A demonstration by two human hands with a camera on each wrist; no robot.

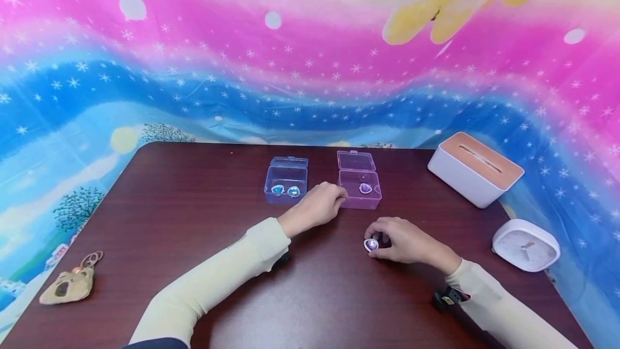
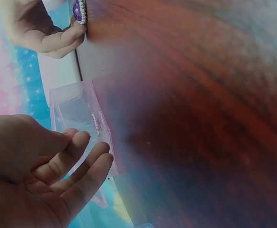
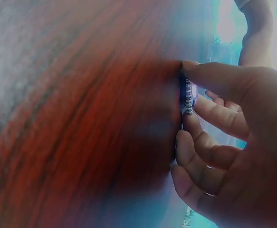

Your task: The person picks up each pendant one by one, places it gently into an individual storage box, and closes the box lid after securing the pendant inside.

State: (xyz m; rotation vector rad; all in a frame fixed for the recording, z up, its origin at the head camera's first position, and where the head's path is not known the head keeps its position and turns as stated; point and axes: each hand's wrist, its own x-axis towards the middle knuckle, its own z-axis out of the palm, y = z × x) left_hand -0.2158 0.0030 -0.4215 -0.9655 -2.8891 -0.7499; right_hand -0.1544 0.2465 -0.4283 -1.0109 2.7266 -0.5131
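Note:
My right hand [image 1: 404,239] pinches a purple rhinestone gem [image 1: 371,245] with a beaded, silvery rim between thumb and fingers, at the tabletop. The right wrist view shows the gem [image 3: 188,97] edge-on. My left hand [image 1: 317,207] is at the left side of a pink clear box [image 1: 360,203], its fingers loosely bent; whether they touch the wall I cannot tell. That box has its lid up and holds another purple gem [image 1: 365,188]. Left of it, a blue clear box [image 1: 286,197], lid also raised, contains two blue gems [image 1: 293,191].
A white tissue box [image 1: 460,176] with a wood-coloured top stands at the back right of the dark wooden table [image 1: 194,198]. Nearer on the right is a white clock [image 1: 525,245]. A tan plush keychain [image 1: 70,286] lies at the left edge. A colourful curtain hangs behind.

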